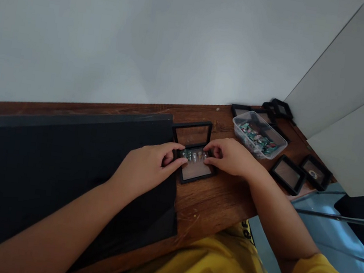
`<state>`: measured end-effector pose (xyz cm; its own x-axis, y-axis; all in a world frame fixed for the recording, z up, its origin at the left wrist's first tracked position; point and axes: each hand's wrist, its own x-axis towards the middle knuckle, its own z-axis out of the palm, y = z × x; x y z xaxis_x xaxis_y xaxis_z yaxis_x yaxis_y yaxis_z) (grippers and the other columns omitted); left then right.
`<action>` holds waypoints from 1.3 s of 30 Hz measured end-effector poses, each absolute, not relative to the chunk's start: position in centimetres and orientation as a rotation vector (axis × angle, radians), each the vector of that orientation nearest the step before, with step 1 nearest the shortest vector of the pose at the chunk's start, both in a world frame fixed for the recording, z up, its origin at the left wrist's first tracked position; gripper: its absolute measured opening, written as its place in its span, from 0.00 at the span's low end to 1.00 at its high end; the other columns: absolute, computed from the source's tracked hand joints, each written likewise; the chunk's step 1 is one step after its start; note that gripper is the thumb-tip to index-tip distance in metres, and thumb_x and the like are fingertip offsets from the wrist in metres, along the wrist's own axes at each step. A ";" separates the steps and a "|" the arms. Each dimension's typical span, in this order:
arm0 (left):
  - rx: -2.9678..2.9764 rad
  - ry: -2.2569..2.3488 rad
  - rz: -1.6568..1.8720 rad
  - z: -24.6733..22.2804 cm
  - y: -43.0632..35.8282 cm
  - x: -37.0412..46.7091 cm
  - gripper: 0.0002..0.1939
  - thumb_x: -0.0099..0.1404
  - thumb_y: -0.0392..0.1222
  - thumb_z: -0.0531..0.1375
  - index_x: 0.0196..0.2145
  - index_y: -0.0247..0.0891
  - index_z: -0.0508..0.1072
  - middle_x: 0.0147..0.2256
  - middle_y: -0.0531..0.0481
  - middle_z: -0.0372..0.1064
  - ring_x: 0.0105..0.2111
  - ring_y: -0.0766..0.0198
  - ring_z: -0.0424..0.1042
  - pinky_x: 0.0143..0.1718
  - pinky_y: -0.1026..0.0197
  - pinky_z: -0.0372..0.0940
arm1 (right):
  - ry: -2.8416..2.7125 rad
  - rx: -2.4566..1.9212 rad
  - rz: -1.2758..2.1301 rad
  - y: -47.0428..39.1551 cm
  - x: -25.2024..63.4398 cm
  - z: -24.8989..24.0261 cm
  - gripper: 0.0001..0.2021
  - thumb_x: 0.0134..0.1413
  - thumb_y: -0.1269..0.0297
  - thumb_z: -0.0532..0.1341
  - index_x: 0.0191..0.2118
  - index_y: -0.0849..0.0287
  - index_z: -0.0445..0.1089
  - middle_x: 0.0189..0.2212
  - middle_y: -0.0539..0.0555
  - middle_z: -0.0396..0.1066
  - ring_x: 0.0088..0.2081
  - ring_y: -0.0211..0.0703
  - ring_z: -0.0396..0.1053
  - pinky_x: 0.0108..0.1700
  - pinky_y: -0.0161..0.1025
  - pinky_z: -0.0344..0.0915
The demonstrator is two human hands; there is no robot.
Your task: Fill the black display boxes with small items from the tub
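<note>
A black hinged display frame (196,178) lies opened out on the wooden table, its lid (191,134) raised at the back. Across the clear pane of its lower half runs a strip of small shiny pieces (194,156), green, silver and brownish; their exact kind is too small to tell. My left hand (151,164) pinches the strip's left end between thumb and fingers. At the right end, my right hand (229,156) does the same. The fingertips hide both ends of the strip.
A clear plastic tub (259,135) of green and mixed small pieces stands to the right. Around it lie several black frames, one (287,173) near the right edge and another (315,172) holding a round item. A black mat (63,170) covers the table's left; a white wall rises behind.
</note>
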<state>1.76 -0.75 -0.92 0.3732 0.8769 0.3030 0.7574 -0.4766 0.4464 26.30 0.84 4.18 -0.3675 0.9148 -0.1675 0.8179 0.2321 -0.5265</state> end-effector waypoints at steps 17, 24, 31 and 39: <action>2.223 1.527 0.494 -0.7 -0.3 1.7 0.22 0.68 0.59 0.59 0.50 0.46 0.82 0.23 0.55 0.71 0.20 0.62 0.69 0.21 0.62 0.55 | -2.028 -1.377 0.735 1.1 28.0 4.3 0.15 0.61 0.59 0.67 0.48 0.63 0.81 0.29 0.50 0.74 0.28 0.36 0.64 0.33 0.36 0.57; 2.143 1.576 0.470 -0.4 -0.2 2.1 0.26 0.65 0.64 0.58 0.49 0.47 0.83 0.24 0.54 0.69 0.22 0.60 0.67 0.26 0.59 0.56 | -1.964 -1.941 0.070 2.9 34.0 8.8 0.16 0.57 0.69 0.61 0.47 0.57 0.84 0.38 0.56 0.81 0.38 0.47 0.74 0.40 0.41 0.63; 2.154 1.530 0.523 -0.7 -0.2 2.1 0.26 0.64 0.65 0.57 0.46 0.47 0.83 0.22 0.54 0.67 0.21 0.60 0.66 0.24 0.59 0.54 | -2.357 -2.322 0.272 6.1 35.2 7.5 0.22 0.53 0.65 0.70 0.54 0.60 0.81 0.52 0.65 0.81 0.52 0.60 0.77 0.48 0.47 0.70; 2.112 1.536 0.612 -0.5 -0.5 2.3 0.32 0.63 0.66 0.57 0.55 0.42 0.77 0.24 0.56 0.67 0.22 0.60 0.67 0.26 0.59 0.59 | -2.260 -2.265 0.146 5.2 35.0 6.4 0.10 0.57 0.67 0.67 0.43 0.56 0.84 0.48 0.62 0.82 0.50 0.57 0.77 0.46 0.45 0.70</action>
<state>2.27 -0.46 -0.45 0.2797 0.9561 0.0872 0.7538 -0.2750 0.5969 35.03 5.16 6.42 0.0012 0.9942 -0.1078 0.9998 -0.0035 -0.0210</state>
